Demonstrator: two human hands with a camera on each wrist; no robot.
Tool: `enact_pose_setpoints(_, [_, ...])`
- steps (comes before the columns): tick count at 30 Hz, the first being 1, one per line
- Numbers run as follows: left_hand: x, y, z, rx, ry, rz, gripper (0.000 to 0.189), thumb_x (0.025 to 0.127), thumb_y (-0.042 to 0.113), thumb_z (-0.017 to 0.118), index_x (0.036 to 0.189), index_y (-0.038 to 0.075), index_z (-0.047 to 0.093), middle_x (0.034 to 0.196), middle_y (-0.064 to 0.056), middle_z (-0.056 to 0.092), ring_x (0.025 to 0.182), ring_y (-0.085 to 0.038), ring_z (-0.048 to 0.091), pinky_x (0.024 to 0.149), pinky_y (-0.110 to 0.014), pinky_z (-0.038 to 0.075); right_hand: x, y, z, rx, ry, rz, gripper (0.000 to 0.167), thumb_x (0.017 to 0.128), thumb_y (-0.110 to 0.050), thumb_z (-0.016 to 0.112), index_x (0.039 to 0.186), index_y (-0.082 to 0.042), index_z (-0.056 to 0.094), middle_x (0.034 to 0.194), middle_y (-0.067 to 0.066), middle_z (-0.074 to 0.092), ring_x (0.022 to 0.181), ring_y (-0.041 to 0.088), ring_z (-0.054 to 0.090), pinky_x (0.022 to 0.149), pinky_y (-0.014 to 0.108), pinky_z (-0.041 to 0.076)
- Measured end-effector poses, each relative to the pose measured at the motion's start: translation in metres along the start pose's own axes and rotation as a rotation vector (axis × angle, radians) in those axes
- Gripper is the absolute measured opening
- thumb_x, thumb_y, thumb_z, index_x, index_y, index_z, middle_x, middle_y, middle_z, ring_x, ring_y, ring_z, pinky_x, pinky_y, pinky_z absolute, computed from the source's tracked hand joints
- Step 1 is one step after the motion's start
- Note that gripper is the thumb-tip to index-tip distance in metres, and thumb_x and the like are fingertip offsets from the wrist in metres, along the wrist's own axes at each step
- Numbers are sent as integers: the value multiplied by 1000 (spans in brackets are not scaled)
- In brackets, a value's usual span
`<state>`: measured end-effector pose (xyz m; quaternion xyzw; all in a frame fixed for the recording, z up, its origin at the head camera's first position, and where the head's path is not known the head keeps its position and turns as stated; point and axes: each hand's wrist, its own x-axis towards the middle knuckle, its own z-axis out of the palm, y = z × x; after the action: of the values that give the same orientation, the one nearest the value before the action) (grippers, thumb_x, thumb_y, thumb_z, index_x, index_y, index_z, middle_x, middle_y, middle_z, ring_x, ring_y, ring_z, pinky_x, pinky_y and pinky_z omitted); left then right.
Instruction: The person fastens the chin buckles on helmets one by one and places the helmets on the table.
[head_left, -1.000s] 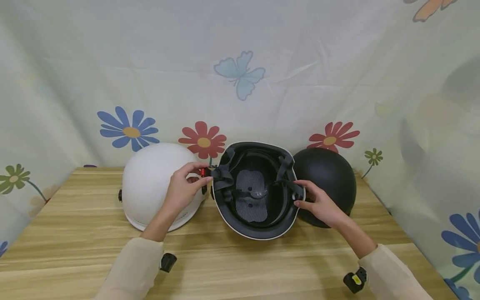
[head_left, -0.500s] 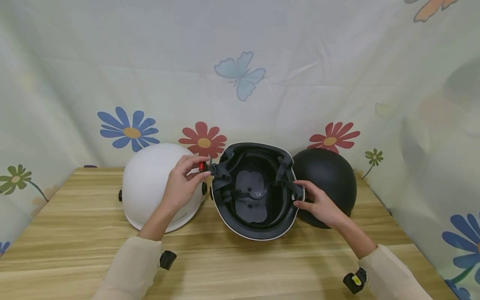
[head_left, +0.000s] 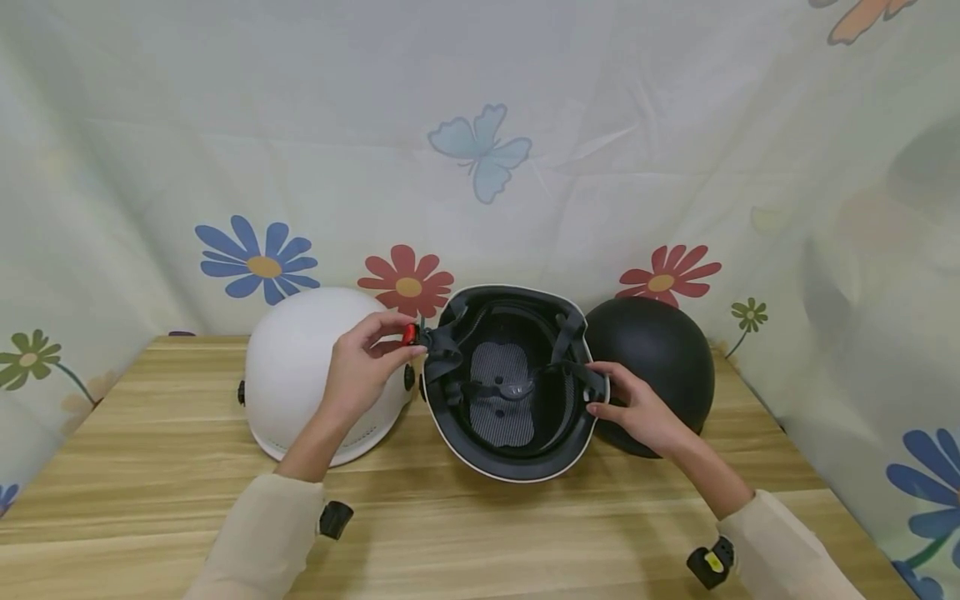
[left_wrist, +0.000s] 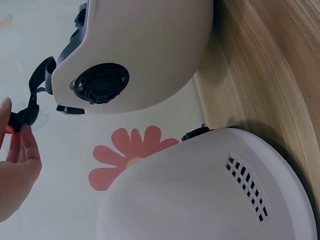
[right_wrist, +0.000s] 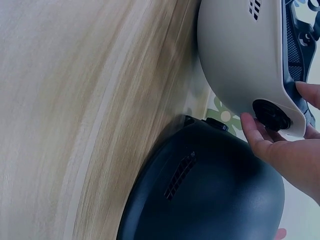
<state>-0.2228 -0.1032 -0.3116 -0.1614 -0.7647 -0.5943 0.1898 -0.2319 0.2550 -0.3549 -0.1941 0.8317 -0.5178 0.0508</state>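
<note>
A white helmet (head_left: 517, 467) rests upside down on the table, its black padded inside and straps turned up. My left hand (head_left: 360, 367) pinches a black and red buckle (head_left: 411, 334) at the end of a chin strap (head_left: 444, 350), just off the helmet's left rim. In the left wrist view the buckle (left_wrist: 22, 119) sits between thumb and fingers, its strap running to the helmet (left_wrist: 145, 50). My right hand (head_left: 641, 408) grips the right rim, thumb inside. In the right wrist view, fingers of that hand (right_wrist: 292, 155) lie against the outer shell beside a round black knob (right_wrist: 271, 114).
A second white helmet (head_left: 307, 358) stands dome up at the left, behind my left hand. At the right a black helmet (head_left: 660, 358) sits dome up, close against the upturned one. The wooden table (head_left: 450, 542) meets a flower-printed cloth (head_left: 585, 208) at its back.
The red part of the buckle has turned slightly between my left fingers, and that hand has shifted a little. My right hand and the helmets stay in place.
</note>
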Motion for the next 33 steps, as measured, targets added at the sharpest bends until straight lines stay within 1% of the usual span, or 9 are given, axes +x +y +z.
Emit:
enact_pose_setpoints(6, [-2,-3,2,56,-25,41,37,77,5,72,114,3,63,111,-10,58,106,-21,52,80,-21,48,1,-1,0,5,-5,0,51,84,-4,64,129,-3,42,119,21,46,107,35,50,80,21,46])
enact_pose_setpoints(12, [-6,-11,8,84,-52,19,37,76,2,73,111,3,62,102,-10,61,93,-21,55,79,-31,51,2,-1,-1,3,-11,2,51,84,-5,64,129,-3,42,120,21,46,108,35,50,81,21,45])
enact_pose_setpoints(15, [-9,-13,12,107,-60,34,33,75,2,74,106,2,63,98,-10,61,90,-21,55,79,-38,51,2,0,-1,2,-14,4,51,84,-6,65,130,-3,42,121,20,46,109,35,49,82,22,45])
enact_pose_setpoints(16, [-11,-9,13,117,-63,37,32,75,1,73,105,1,63,98,-11,60,90,-22,55,79,-39,50,3,0,-1,-1,-16,5,52,84,-7,65,130,-4,42,121,20,46,110,35,49,83,23,45])
enact_pose_setpoints(19, [-14,-13,15,146,-78,62,31,74,0,74,103,2,64,101,-10,59,89,-21,54,78,-39,51,3,-2,-1,-4,-21,3,52,85,-9,64,131,-4,41,124,19,45,110,34,49,83,24,45])
enact_pose_setpoints(23, [-15,-24,15,147,-83,76,29,74,-1,73,101,4,65,104,-9,59,90,-21,53,77,-39,51,4,-4,-2,-26,-26,-3,53,86,-12,64,133,-5,40,126,19,45,111,33,49,85,28,46])
enact_pose_setpoints(26, [-18,-26,15,114,-70,78,28,74,-4,72,101,3,64,105,-11,58,92,-23,55,77,-41,51,5,-7,-2,-48,-24,-6,54,87,-15,63,134,-6,40,126,18,45,111,33,50,87,33,45])
enact_pose_setpoints(29, [-21,-24,16,93,-48,70,28,74,-7,70,101,1,64,105,-13,57,93,-27,56,77,-44,51,7,-9,-1,-54,-24,-9,54,86,-15,63,134,-7,40,125,18,45,110,33,50,87,35,45])
enact_pose_setpoints(33, [-25,-8,16,106,-25,61,27,73,-12,68,99,-4,63,105,-19,57,91,-32,56,76,-49,50,8,-10,0,-56,-23,-14,54,86,-13,64,134,-8,40,120,17,48,106,33,52,85,32,46])
